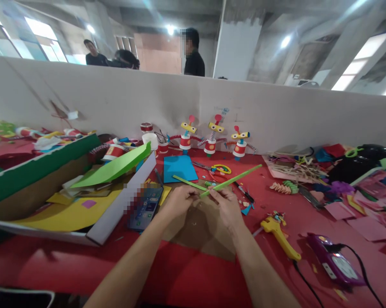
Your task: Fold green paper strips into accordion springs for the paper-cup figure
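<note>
Forearms (pixel 141 256) at six o'clock: left hand (pixel 181 200) and right hand (pixel 226 206), grips pinched on crossed green strips (pixel 239 180), mostly unfolded; at twelve, three figures (pixel 210 146) (seemingly finished) stand.

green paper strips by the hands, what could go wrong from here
The green paper strips look thin, so a tight pinch from the right hand might crease them or shift their crossing.

The yellow glue gun lies to the right of the right forearm; if hot, which I can't tell, a sideways move could burn.
</note>
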A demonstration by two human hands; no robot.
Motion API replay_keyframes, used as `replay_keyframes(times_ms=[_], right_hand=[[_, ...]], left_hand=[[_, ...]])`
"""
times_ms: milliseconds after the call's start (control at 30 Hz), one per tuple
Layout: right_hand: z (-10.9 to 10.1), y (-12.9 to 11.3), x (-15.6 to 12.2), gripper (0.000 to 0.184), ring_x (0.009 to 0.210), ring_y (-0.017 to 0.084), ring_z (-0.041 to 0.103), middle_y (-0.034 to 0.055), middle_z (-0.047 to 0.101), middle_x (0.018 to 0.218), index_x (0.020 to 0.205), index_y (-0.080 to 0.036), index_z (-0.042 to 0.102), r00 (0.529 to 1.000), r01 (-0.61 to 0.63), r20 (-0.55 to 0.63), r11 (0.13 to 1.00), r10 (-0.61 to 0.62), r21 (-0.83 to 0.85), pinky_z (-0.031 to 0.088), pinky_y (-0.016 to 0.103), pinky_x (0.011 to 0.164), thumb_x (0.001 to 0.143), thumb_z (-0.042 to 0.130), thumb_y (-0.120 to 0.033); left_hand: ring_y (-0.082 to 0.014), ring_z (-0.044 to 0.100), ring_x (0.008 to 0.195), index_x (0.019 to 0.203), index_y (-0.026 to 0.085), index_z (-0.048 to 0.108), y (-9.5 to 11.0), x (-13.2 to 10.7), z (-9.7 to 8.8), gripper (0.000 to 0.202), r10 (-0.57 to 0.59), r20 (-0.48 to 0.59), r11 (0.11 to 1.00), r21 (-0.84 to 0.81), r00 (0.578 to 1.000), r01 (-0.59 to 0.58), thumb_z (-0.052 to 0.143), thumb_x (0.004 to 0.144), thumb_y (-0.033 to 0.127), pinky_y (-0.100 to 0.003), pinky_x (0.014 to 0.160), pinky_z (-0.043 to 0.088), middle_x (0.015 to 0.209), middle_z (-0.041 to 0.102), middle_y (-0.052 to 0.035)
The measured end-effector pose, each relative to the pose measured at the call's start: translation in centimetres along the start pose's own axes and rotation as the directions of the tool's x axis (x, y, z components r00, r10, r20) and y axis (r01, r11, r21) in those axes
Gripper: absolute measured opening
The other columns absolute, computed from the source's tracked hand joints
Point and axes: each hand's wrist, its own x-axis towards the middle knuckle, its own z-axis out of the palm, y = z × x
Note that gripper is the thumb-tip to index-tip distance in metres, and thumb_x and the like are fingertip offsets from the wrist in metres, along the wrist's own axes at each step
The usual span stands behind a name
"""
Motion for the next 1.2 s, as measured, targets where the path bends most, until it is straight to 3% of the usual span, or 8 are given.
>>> replay_keyframes(times_ms=[100,233,600,733,800,867,1000,1200], right_hand=[[0.3,0.1,-0.2,0.016,0.07,0.015,0.06,0.0001,0.069,0.073,0.075,-0.02,0.071,0.999,0.031,-0.02,0.999,-0.031,-0.015,0.045,0.029,0.072,0.062,0.073,-0.029],[-0.2,-0.5,0.1,0.014,0.062,0.012,0.057,-0.0012,0.067,0.066,0.069,-0.019,0.07,0.998,0.029,-0.063,0.997,-0.025,0.066,0.045,0.026,0.065,0.06,0.074,-0.028],[-4.3,-2.5,2.4,0.024,0.055,0.006,0.054,-0.007,0.062,0.062,0.065,-0.022,0.061,0.916,0.174,-0.4,0.932,-0.034,0.318,0.044,0.019,0.054,0.05,0.08,-0.022],[-2.9,-1.6,1.7,0.026,0.07,0.01,0.059,-0.0048,0.067,0.08,0.083,-0.027,0.064,0.99,0.107,-0.115,0.977,-0.086,0.186,0.046,0.023,0.065,0.06,0.075,-0.024],[-1.6,-0.7,1.0,0.027,0.075,0.014,0.06,-0.0016,0.068,0.081,0.085,-0.025,0.067,0.997,0.022,0.068,1.0,-0.023,0.015,0.046,0.027,0.069,0.06,0.075,-0.024],[-0.6,0.0,0.4,0.021,0.073,0.017,0.06,0.0011,0.069,0.076,0.08,-0.021,0.07,0.991,-0.023,0.129,0.993,0.038,-0.119,0.045,0.029,0.069,0.06,0.074,-0.027],[-0.9,-0.3,0.3,0.021,0.06,0.013,0.056,0.0001,0.067,0.065,0.074,-0.019,0.071,0.998,-0.057,-0.031,0.987,0.053,-0.148,0.042,0.027,0.06,0.059,0.075,-0.033],[-3.8,-2.1,1.9,0.025,0.054,0.009,0.052,-0.0026,0.065,0.063,0.067,-0.02,0.068,0.956,0.083,-0.291,0.984,-0.034,0.157,0.038,0.022,0.047,0.048,0.081,-0.028]], left_hand=[[-0.0155,0.059,0.082,0.088,0.021,0.067,2.0,0.3,0.0,0.022,0.057,0.052,0.997,0.038,0.997,-0.059,0.055,0.07,0.019,-0.022,0.07,0.041,0.092,0.068,-0.0019],[-0.0137,0.057,0.067,0.074,0.019,0.068,3.6,0.8,0.4,0.019,-0.023,0.005,0.983,0.184,1.0,0.021,0.049,0.076,0.021,-0.022,0.06,0.036,0.073,0.067,-0.0023],[-0.0152,0.059,0.07,0.072,0.022,0.069,0.2,0.4,0.0,0.015,-0.087,0.001,0.966,0.242,0.996,0.084,0.055,0.075,0.026,-0.021,0.059,0.034,0.073,0.069,-0.002],[-0.0158,0.06,0.076,0.075,0.023,0.07,1.1,0.3,0.4,0.017,-0.077,-0.027,0.988,0.134,0.997,0.08,0.053,0.074,0.02,-0.022,0.065,0.037,0.079,0.07,-0.002],[-0.0157,0.06,0.077,0.079,0.023,0.07,1.7,0.2,0.4,0.019,-0.037,-0.016,0.998,0.056,0.999,0.037,0.052,0.074,0.018,-0.022,0.066,0.039,0.084,0.07,-0.002],[-0.0156,0.06,0.076,0.079,0.021,0.071,2.1,0.0,0.3,0.02,-0.021,0.016,0.999,0.031,1.0,0.02,0.052,0.074,0.018,-0.022,0.066,0.039,0.083,0.07,-0.0027],[-0.0147,0.059,0.071,0.072,0.02,0.071,2.0,0.0,-0.1,0.019,-0.056,0.075,0.993,0.11,0.996,0.048,0.052,0.075,0.021,-0.021,0.065,0.039,0.072,0.069,-0.0022],[-0.0158,0.06,0.073,0.075,0.022,0.071,0.1,0.4,-0.3,0.019,-0.035,-0.008,0.971,0.237,0.999,0.036,0.053,0.077,0.026,-0.023,0.066,0.037,0.076,0.07,-0.0031]])
